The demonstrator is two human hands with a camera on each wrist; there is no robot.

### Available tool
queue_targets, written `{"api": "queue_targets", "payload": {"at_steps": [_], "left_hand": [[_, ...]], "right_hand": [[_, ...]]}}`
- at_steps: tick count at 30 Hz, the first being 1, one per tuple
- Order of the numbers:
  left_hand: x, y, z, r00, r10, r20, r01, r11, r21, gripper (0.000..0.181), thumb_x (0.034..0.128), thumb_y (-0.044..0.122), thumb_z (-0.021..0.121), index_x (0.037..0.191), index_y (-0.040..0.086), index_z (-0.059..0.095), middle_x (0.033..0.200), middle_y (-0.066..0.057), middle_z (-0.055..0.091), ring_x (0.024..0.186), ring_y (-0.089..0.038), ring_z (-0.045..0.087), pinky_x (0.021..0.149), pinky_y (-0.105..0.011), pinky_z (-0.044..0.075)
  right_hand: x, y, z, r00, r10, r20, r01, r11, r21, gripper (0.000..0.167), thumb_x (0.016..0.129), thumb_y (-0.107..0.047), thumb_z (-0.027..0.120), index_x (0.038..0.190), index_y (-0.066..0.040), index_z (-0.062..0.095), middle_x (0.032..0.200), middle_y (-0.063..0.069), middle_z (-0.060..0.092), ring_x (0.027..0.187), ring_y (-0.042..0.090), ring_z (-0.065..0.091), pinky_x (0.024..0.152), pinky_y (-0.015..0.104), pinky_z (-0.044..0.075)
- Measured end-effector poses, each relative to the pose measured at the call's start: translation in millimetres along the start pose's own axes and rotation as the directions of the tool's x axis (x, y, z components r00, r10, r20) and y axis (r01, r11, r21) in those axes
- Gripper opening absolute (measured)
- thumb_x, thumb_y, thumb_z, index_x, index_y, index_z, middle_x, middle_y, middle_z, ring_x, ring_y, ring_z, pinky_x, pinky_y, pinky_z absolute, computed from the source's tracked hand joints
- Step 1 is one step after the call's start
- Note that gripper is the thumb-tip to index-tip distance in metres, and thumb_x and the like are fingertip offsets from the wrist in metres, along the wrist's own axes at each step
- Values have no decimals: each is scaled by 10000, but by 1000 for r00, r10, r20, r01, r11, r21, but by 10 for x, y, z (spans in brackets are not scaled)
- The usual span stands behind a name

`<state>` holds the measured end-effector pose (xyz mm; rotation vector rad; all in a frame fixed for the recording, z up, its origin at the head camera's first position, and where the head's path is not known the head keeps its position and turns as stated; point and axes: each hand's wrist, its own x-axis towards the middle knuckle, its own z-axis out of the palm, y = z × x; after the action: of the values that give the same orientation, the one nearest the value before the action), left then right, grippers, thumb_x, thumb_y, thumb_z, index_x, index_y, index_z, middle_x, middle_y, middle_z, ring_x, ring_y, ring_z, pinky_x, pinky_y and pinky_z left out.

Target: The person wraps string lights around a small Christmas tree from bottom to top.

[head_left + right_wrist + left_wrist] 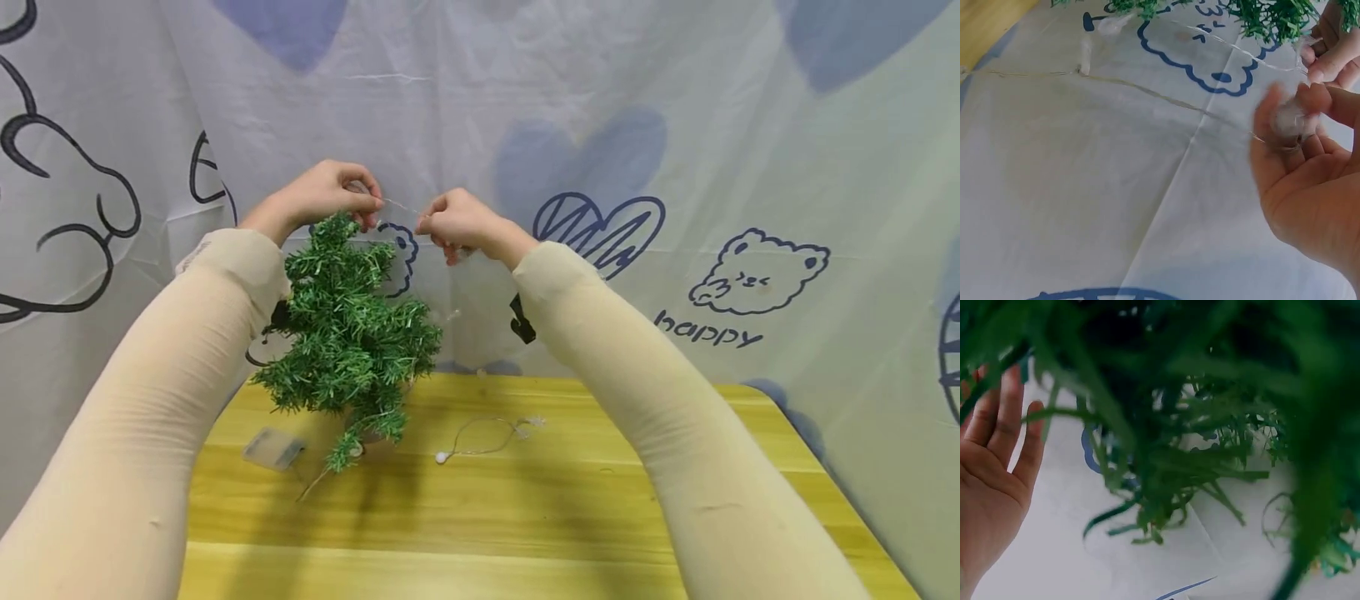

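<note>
Head view: I see the left hand (326, 196) and the right hand (467, 223) near the top of the tree (341, 317). Each pinches the wire (402, 206) between thumb and finger, and it goes across from one to the other; the left's other fingers are half open. The tree stands on the desk (487, 521), between a box (272, 448) and a white bead (441, 457).

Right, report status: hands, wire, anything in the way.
Left hand and right hand pinching thin wire. Wire strung between them, above the table. Green tree close under left hand, crowding the left wrist view.
</note>
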<state>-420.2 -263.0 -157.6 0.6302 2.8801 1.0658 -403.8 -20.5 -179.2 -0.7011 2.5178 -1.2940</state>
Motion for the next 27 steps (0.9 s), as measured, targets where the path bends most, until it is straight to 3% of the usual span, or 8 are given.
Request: {"api": "queue_targets", "payload": {"at_steps": [5, 9, 12, 20, 24, 27], "left_hand": [[2, -27, 6, 1000, -26, -2, 25, 992, -120, 278, 1091, 211, 565, 1257, -9, 530, 1119, -142, 773, 953, -245, 773, 982, -378, 552], [2, -72, -13, 999, -52, 9, 53, 991, -125, 252, 1095, 229, 564, 1246, 32, 521, 1288, -144, 705, 1071, -254, 745, 1178, -512, 378], [11, -107, -18, 997, -65, 39, 69, 993, -92, 262, 1078, 246, 603, 1233, 45, 540, 1328, -114, 693, 1113, -253, 725, 1236, -545, 253], [1, -108, -34, 989, -89, 116, 97, 994, -59, 337, 1065, 320, 628, 1273, 67, 546, 1325, -54, 708, 1212, -276, 675, 1254, -621, 118], [-11, -137, -38, 991, -101, 86, 103, 995, -19, 346, 1056, 331, 642, 1251, 58, 558, 1312, -84, 716, 1305, -314, 580, 1225, -573, 220], [-30, -198, -56, 992, -111, 57, 110, 994, 25, 342, 1064, 328, 627, 1231, 36, 562, 1363, -152, 673, 1327, -354, 510, 1078, -497, 339]], "right_hand": [[-79, 33, -52, 1000, -10, -12, 10, 1000, 3, 303, 1068, -238, 613, 1251, -4, 666, 926, 110, 666, 596, 167, 589, 513, 270, 457], [-122, 62, -95, 1000, -10, -11, 10, 1000, -28, 380, 1066, -359, 611, 1277, -49, 678, 1025, 136, 697, 618, 189, 621, 514, 265, 454], [-161, 91, -126, 1000, -2, 7, 3, 999, -44, 395, 1069, -381, 603, 1298, -66, 669, 1034, 131, 700, 617, 192, 594, 540, 278, 467], [-245, 144, -157, 996, -21, 82, 28, 996, -83, 251, 1091, -199, 570, 1282, -75, 675, 1009, 122, 699, 639, 170, 567, 585, 274, 505], [-281, 177, -189, 994, -10, 105, 18, 997, -74, 279, 1084, -181, 579, 1323, -56, 650, 1001, 145, 682, 616, 164, 538, 605, 287, 522], [-309, 221, -248, 990, 6, 144, 11, 993, -118, 304, 1076, -183, 591, 1356, -77, 639, 1022, 183, 683, 543, 148, 439, 646, 304, 558]]}}
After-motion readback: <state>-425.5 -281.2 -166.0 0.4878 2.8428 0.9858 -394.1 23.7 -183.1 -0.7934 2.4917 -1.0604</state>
